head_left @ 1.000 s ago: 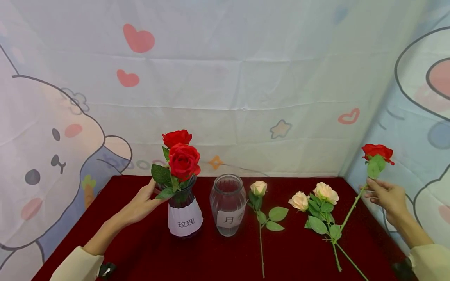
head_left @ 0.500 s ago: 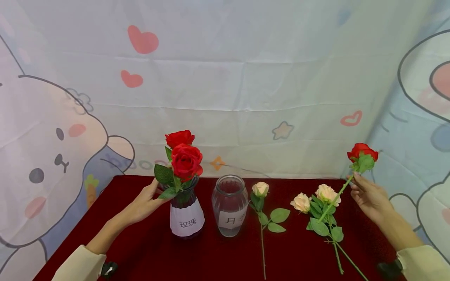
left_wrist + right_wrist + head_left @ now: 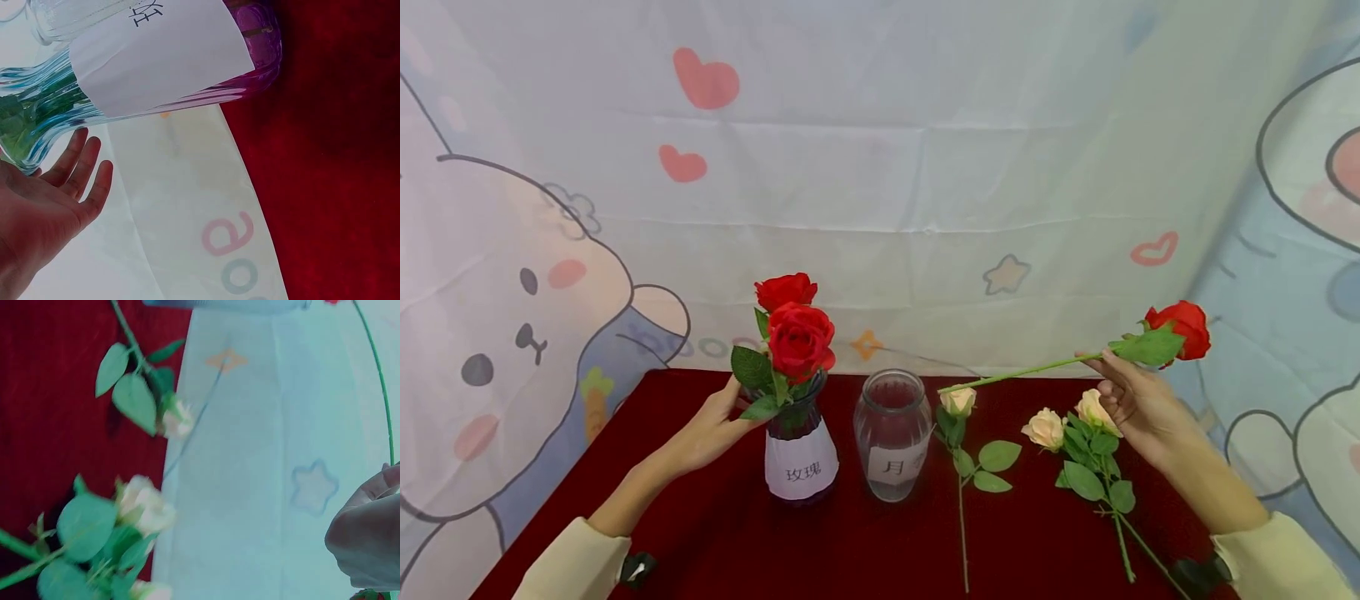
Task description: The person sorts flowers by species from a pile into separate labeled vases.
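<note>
My right hand (image 3: 1150, 408) pinches the green stem of a red rose (image 3: 1183, 329) just below its leaf. The bloom points right, and the stem runs left above the table, its end overlapping a cream rose (image 3: 958, 402) in the head view. At the left, a purple-tinted glass vase (image 3: 801, 471) with a white paper label holds two red roses (image 3: 800, 340). My left hand (image 3: 711, 429) touches this vase's neck; in the left wrist view, several of its fingers (image 3: 78, 165) extend loosely beside the glass. Leaves hide the thumb tip.
A clear glass jar (image 3: 891, 433) with a paper label stands right of the purple vase. Two more cream roses (image 3: 1045, 429) lie crossed on the dark red cloth (image 3: 715, 533) at the right. A printed curtain (image 3: 880, 192) hangs behind the table.
My right hand has moved left with the red rose and turned it from upright to nearly level, its stem now pointing left. My left hand stays at the vase.
</note>
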The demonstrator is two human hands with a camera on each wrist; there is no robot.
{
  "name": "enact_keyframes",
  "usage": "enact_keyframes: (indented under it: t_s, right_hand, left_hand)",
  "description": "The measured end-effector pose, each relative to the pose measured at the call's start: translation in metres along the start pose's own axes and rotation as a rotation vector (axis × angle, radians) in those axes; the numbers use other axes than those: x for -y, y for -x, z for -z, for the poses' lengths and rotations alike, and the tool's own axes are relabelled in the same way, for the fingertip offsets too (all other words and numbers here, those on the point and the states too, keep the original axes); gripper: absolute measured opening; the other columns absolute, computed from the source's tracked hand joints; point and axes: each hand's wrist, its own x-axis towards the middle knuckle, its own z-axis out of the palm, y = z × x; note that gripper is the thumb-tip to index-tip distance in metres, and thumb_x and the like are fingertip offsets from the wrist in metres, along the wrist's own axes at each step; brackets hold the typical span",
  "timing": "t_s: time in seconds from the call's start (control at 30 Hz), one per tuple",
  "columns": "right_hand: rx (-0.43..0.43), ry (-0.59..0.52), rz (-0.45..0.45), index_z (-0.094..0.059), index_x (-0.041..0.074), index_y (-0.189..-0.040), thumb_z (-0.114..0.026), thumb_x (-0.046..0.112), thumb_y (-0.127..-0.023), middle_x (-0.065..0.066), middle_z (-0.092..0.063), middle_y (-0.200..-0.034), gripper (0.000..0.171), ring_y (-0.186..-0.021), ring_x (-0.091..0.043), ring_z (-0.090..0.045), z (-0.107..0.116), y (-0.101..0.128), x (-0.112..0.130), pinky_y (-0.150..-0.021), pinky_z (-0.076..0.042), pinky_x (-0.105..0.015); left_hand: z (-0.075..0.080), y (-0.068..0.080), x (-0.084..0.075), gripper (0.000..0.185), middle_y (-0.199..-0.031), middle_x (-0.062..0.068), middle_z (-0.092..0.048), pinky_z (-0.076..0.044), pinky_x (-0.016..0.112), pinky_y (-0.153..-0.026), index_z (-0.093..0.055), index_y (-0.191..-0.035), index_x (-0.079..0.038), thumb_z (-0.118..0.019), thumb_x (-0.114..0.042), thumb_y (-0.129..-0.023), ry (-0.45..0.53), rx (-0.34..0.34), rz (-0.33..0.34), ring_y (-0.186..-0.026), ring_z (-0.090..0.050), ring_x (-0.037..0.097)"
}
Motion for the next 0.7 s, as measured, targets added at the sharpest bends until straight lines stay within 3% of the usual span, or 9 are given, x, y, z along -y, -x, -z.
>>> enact_keyframes:
  t_s: [0.27,0.43,0.7]
  right_hand:
    - [-0.005,0.145,0.107,-0.058,0.015,-0.110,-0.051,0.021,-0.107,0.008,-0.079,-0.108,0.009,-0.059,-0.006,-0.060,-0.049,-0.006,-0.010,-0.057,-0.042,-0.018]
    - [-0.033,0.207,0.118,-0.044,0.012,-0.122,-0.055,0.027,-0.105,0.012,-0.079,-0.105,0.025,-0.057,-0.004,-0.057,-0.082,-0.014,-0.015,-0.057,-0.040,-0.018]
    - [-0.018,0.310,0.192,-0.054,0.017,-0.110,-0.058,0.026,-0.105,0.010,-0.079,-0.104,0.011,-0.057,-0.004,-0.059,-0.118,-0.028,-0.025,-0.057,-0.044,-0.017]
  left_hand:
    - [0.001,0.001,-0.001,0.067,-0.135,0.019,-0.060,-0.054,0.037,-0.089,-0.022,-0.158,-0.009,-0.058,-0.023,-0.103,-0.019,-0.013,-0.006,-0.111,-0.061,0.031]
    - [0.000,0.003,0.001,0.067,-0.136,0.019,-0.059,-0.054,0.035,-0.089,-0.023,-0.158,-0.009,-0.058,-0.023,-0.103,-0.026,-0.018,-0.009,-0.111,-0.061,0.029]
    - [-0.001,-0.001,0.001,0.068,-0.134,0.019,-0.061,-0.054,0.034,-0.089,-0.021,-0.159,-0.009,-0.057,-0.023,-0.104,-0.008,-0.006,0.001,-0.113,-0.060,0.030]
